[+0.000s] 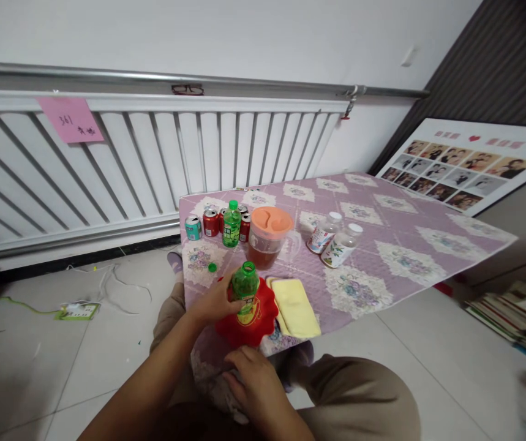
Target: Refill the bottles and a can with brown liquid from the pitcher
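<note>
My left hand (223, 302) is wrapped round a green plastic bottle (245, 282), whose cap is off. The bottle stands upright at a red scalloped plate (226, 331); whether its base touches the plate is hidden. Close to the table's front edge, my right hand (256, 376) has its fingers curled beside hanging, pale fabric (226, 398); what lies between them is unclear. A loose green cap (212, 267) lies on the tablecloth left of the bottle. Folded yellow cloths (296, 306) lie right of the plate.
Behind the plate stand a pitcher (263, 252) of brown liquid with an orange lid, a capped green bottle (231, 226), a teal can (193, 228) and several red cans (210, 223). Two white-capped bottles (338, 246) stand to the right. A radiator (244, 147) runs behind the table.
</note>
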A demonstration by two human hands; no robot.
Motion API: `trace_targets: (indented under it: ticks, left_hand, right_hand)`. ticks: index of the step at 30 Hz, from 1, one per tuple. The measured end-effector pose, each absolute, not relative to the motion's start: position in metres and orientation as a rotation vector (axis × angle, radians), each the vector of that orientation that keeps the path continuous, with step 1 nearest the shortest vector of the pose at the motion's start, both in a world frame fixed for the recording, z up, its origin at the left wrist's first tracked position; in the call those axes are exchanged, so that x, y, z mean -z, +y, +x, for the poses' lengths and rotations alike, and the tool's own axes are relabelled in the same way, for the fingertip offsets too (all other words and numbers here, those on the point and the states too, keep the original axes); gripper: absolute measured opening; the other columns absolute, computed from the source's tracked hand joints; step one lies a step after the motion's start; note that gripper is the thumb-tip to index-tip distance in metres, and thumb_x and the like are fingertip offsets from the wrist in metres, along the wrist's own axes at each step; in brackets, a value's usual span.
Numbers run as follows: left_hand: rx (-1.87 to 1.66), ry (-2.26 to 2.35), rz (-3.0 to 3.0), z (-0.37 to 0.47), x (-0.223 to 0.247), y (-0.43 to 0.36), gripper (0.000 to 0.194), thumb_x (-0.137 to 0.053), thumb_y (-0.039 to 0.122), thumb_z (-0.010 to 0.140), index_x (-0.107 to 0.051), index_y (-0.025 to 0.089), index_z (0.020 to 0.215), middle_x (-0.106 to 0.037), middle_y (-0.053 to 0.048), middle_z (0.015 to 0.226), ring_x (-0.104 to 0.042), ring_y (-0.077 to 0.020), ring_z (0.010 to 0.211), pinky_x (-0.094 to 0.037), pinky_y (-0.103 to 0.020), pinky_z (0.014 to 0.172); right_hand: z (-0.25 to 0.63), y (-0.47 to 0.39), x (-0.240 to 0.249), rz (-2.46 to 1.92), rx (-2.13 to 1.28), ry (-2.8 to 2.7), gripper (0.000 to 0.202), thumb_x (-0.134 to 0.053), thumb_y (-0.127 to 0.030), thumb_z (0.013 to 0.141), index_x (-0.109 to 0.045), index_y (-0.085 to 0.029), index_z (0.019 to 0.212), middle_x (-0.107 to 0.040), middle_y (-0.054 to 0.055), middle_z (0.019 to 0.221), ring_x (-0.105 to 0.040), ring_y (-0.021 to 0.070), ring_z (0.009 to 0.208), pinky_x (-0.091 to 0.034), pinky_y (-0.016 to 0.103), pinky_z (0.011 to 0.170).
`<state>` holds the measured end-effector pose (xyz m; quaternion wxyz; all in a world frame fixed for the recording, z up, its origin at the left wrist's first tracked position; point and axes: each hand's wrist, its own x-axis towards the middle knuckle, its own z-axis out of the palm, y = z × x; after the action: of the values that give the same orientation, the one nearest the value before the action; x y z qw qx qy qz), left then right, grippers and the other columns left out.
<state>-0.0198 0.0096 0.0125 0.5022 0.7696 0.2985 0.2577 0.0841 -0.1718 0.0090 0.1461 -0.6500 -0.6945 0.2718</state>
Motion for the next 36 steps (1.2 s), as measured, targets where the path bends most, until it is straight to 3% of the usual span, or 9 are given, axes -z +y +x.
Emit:
trace_targets:
  ticks: [6,12,16,19,22,28,36]
  left_hand:
    - [-0.773,0.847,1.812,-0.011,-0.005,-0.009,0.092,-0.082,0.017,0.071,-0.041,0.023,0.154,-0.057,-0.013,0.149,-0.053,-0.0314,0.141,-0.038,-0.050,0.123]
    - [-0.834,0.921,1.788,-0.005,-0.001,-0.018,0.071,-0.085,0.016,0.066,-0.056,0.021,0.131,-0.060,-0.010,0.135,-0.058,-0.0298,0.130,-0.041,-0.049,0.117]
    - [-0.799,0.923,1.742,-0.001,-0.002,-0.020,0.071,-0.084,0.015,0.066,-0.052,0.022,0.129,-0.062,-0.008,0.130,-0.062,-0.0276,0.123,-0.046,-0.047,0.111]
    - [-0.773,0.921,1.741,0.000,-0.005,-0.021,0.070,-0.083,0.016,0.068,-0.049,0.023,0.128,-0.064,-0.008,0.128,-0.064,-0.0270,0.119,-0.048,-0.045,0.108]
    - [-0.732,0.987,1.737,0.001,-0.008,-0.023,0.069,-0.083,0.016,0.068,-0.047,0.024,0.127,-0.066,-0.009,0.126,-0.066,-0.0278,0.118,-0.049,-0.045,0.106]
    - [-0.713,1.069,1.694,0.006,-0.013,-0.027,0.071,-0.085,0.017,0.068,-0.047,0.023,0.127,-0.068,-0.011,0.126,-0.067,-0.0296,0.119,-0.048,-0.045,0.108]
    - [-0.701,1.064,1.664,0.010,-0.007,-0.026,0.072,-0.088,0.016,0.065,-0.047,0.022,0.125,-0.069,-0.013,0.128,-0.067,-0.0313,0.122,-0.049,-0.045,0.109]
  right_hand:
    - [0.085,-0.172,-0.006,-1.851,-0.764,-1.989,0.025,-0.072,-0.010,0.087,-0.076,-0.022,0.109,-0.076,0.008,0.108,-0.071,0.0252,0.103,-0.053,0.034,0.090]
    - [0.100,-0.178,0.001,-1.719,-0.712,-1.800,0.021,-0.068,-0.009,0.085,-0.074,-0.022,0.101,-0.075,0.005,0.097,-0.070,0.0204,0.090,-0.053,0.029,0.082]
    - [0.124,-0.178,-0.001,-1.556,-0.645,-1.537,0.011,-0.062,-0.023,0.092,-0.073,-0.023,0.093,-0.075,0.004,0.088,-0.070,0.0196,0.082,-0.054,0.028,0.077]
    - [0.152,-0.169,-0.011,-1.540,-0.641,-1.242,0.023,-0.063,-0.044,0.094,-0.074,-0.023,0.095,-0.075,0.005,0.085,-0.070,0.0211,0.079,-0.056,0.030,0.074]
    - [0.186,-0.148,-0.027,-1.565,-0.613,-0.918,0.037,-0.071,-0.058,0.084,-0.073,-0.023,0.094,-0.076,0.007,0.089,-0.070,0.0236,0.083,-0.056,0.034,0.077]
    - [0.244,-0.084,-0.053,-1.537,-0.508,-0.630,0.052,-0.079,-0.062,0.069,-0.069,-0.025,0.104,-0.075,0.006,0.107,-0.068,0.0232,0.096,-0.053,0.033,0.077]
    - [0.276,-0.015,-0.062,-1.547,-0.632,-0.629,0.062,-0.074,-0.077,0.065,-0.069,-0.023,0.095,-0.076,0.005,0.099,-0.068,0.0212,0.092,-0.047,0.030,0.073]
